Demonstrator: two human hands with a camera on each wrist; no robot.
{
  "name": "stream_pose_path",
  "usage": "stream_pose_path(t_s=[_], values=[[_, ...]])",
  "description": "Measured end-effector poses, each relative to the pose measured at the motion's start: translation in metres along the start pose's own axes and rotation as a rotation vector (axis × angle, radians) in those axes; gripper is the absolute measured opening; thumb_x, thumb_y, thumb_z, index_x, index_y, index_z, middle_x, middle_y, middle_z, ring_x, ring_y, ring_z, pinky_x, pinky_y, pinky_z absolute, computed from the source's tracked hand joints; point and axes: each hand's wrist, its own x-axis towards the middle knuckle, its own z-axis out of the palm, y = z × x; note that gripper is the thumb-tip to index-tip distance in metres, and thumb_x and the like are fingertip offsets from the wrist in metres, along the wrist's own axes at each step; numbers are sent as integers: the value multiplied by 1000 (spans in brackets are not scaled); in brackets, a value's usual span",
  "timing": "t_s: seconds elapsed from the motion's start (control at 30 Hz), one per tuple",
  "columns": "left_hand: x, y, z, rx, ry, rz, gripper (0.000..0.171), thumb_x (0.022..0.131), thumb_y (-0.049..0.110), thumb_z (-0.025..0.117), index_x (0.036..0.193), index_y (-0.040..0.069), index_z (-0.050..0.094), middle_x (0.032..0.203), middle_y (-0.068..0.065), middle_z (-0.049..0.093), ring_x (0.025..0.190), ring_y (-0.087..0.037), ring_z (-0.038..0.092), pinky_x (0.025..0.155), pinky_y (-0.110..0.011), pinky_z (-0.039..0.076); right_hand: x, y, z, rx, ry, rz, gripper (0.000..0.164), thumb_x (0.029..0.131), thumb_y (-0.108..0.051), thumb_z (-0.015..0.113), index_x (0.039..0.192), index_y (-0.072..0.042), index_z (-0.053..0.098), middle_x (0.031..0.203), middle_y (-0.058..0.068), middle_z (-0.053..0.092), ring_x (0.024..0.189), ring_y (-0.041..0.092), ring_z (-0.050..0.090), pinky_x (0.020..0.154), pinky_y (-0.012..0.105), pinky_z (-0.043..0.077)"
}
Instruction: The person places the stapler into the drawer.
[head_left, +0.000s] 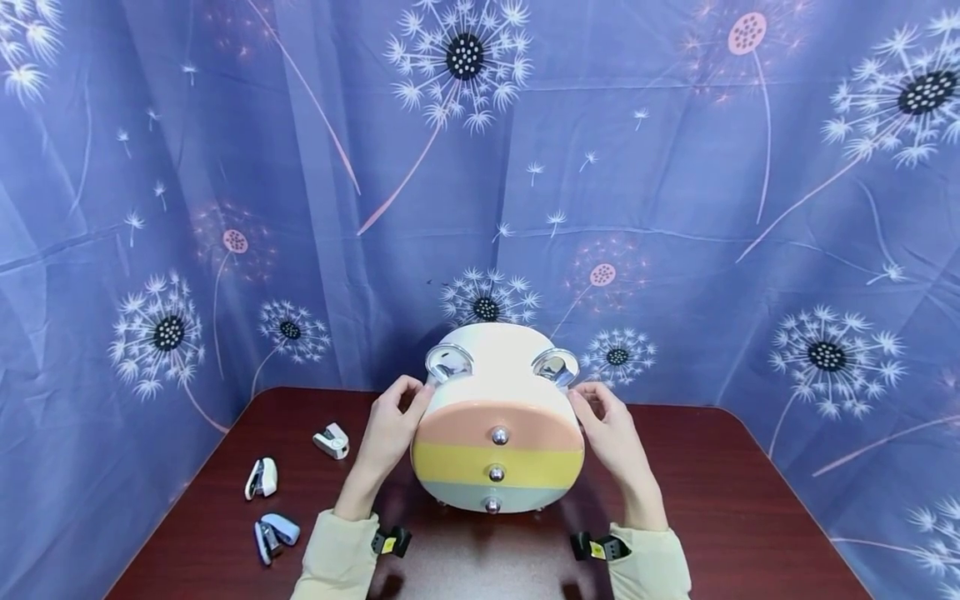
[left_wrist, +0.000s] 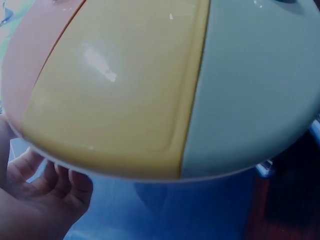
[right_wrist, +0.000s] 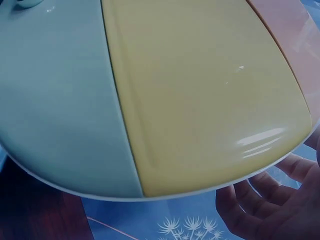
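Gripping the striped drawer box (head_left: 487, 418) from both sides, left hand (head_left: 390, 427) and right hand (head_left: 613, 432) have it right between them! Uneven pressure could make something this glossy slip and tip sideways.

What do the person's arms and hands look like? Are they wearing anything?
Both arms have pale cream sleeves that stop a little before the hands. The left hand and right hand are bare, with no gloves. By each cuff, on the inner side, there's a small black gadget with a bright yellow patch.
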Motion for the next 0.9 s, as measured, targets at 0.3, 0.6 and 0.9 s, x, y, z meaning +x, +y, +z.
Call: stream_pose_path(t_s=[0.3,0.6,0.9], values=[[0,-6,1,8,39,80,21,96,33,64,86,15,64,80,0,60,77,-16,55,67,-28,44,-2,0,2,-44,17,-29,24,101,-21,55,112,0,60,90,7,62,82,16,58,72,30,46],[-11,7,-2,120,108,200,16,97,26,62,86,15,67,80,6,59,66,-11,54,58,-26,44,11,37,5,-41,24,-12,31,101,-35,55,113,-8,61,98,8,64,87,16,60,74,30,49],[-37,37,8,267,155,474,12,93,13,65,82,15,66,74,8,51,61,-6,46,55,-18,37,-2,-3,1,-63,15,-13,23,102,-20,53,112,0,60,94,10,63,85,18,59,73,30,48]])
